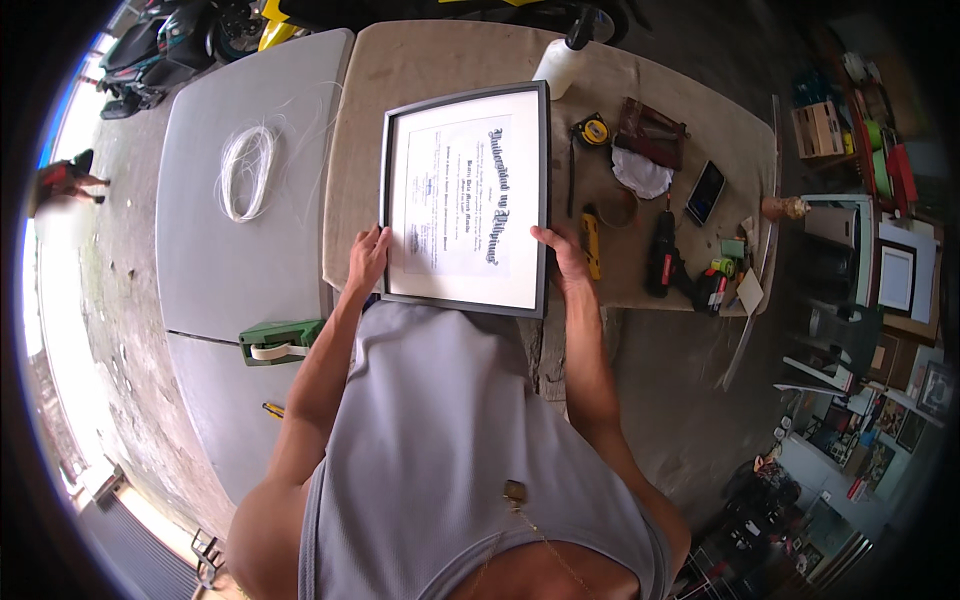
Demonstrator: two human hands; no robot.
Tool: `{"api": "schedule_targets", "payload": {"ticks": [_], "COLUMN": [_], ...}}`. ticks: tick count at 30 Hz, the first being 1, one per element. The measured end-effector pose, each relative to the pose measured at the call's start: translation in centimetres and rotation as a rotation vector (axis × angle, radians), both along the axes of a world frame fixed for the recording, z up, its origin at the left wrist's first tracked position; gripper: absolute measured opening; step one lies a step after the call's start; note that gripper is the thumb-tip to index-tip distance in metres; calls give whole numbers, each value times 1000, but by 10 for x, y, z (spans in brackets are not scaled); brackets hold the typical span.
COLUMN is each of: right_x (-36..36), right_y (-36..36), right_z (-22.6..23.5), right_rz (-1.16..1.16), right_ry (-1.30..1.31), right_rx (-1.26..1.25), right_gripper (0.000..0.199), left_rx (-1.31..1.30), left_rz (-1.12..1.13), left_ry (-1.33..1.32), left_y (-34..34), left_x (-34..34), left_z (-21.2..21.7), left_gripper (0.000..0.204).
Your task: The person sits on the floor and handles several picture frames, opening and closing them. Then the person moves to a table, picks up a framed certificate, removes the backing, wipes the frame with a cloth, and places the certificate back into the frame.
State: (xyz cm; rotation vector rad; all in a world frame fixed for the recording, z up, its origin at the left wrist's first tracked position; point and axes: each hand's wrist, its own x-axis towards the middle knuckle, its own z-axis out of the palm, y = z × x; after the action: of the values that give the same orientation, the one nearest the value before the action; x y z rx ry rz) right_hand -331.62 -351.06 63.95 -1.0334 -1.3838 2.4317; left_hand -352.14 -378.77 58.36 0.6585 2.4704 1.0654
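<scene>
A dark-framed certificate (462, 195) with a white mat is held up over a tan work table (420, 55), face toward me. My left hand (367, 255) grips the frame's lower left edge. On the lower right edge, my right hand (562, 253) holds it, thumb on the glass. The frame's lower rim sits just above my grey vest.
Right of the frame lie a yellow tape measure (593, 131), a yellow utility knife (592, 245), a tape roll (620, 207), a drill (661, 252) and a phone (705, 192). On the grey table (230, 270) to the left are a coil of white line (247, 170) and a green tape dispenser (277, 341).
</scene>
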Motion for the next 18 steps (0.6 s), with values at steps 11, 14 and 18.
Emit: {"api": "schedule_targets", "payload": {"ticks": [11, 14, 18], "right_x": [-6, -9, -11], "right_y": [-45, -51, -48], "right_z": [43, 38, 31], "right_rz": [-9, -60, -81], "right_ry": [-22, -71, -35], "right_rx": [9, -33, -80], "right_gripper": [76, 79, 73], "left_rx": [119, 35, 205], "left_rz": [284, 110, 260], "left_ry": [-519, -636, -856], "left_y": [-38, -47, -43], "left_x": [30, 18, 4], "left_z": [-37, -37, -22], "left_gripper": [56, 42, 35]}}
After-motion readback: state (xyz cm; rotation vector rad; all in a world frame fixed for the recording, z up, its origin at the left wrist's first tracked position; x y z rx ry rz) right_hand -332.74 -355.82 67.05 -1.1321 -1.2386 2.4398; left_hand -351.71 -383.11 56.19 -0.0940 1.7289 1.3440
